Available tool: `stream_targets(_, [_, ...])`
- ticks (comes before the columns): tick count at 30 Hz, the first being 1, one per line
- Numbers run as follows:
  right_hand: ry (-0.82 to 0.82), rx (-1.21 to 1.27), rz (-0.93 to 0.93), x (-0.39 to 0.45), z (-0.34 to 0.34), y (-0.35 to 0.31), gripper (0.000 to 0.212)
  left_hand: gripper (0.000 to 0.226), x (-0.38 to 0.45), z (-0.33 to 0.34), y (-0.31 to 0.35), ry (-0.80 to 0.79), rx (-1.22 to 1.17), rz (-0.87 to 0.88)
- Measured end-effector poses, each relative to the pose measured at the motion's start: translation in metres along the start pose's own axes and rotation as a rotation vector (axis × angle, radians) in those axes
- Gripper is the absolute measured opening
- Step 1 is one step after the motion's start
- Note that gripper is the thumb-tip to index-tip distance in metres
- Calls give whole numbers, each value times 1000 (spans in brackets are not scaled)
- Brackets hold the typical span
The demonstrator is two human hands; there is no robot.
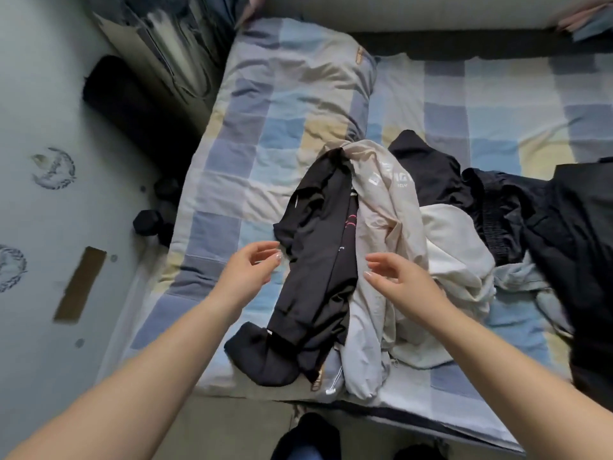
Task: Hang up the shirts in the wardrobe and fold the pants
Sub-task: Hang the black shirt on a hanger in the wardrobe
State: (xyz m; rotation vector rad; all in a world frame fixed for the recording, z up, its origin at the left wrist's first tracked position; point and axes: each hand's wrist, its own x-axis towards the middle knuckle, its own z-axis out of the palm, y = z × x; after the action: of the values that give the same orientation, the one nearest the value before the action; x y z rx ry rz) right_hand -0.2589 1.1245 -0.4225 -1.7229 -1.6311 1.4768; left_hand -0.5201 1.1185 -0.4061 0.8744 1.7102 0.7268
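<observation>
Hovering with left hand (250, 270) and right hand (396, 280) both loose-fingered, holding nothing, flanking black garment (318, 260) lying near-to-far on bed (232, 161), left hand slightly nearer

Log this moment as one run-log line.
left hand: open, empty | right hand: open, empty | black garment: on bed between hands | stage: reaching, nothing grasped

Bed (232, 180) with checked cover. On it: black garment (318, 260), beige jacket (381, 227) touching its right side, cream cloth (457, 260) and dark clothes (547, 220) further right.
</observation>
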Motion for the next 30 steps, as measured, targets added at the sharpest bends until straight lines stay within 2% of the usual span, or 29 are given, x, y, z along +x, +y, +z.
stream_targets(10, [35, -194, -71, 160, 62, 13, 37, 13, 145, -18, -70, -45, 44, -19])
stream_targets(17, [13, -358, -88, 281, 103, 46, 44, 15, 239, -2, -139, 41, -15, -17])
stream_targets(20, [-6, -508, -118, 330, 121, 57, 51, 17, 278, 13, -161, 107, -51, -15])
stream_targets(24, [1, -710, -94, 385, 128, 67, 57, 42, 325, 26, -181, 163, 19, -48])
stream_targets(26, [15, -783, -72, 402, 129, 71, 56, 48, 339, 29, -188, 187, 41, -74])
stream_targets(30, [34, -886, -77, 430, 127, 75, 45, 30, 359, 32, -199, 178, 32, -44])
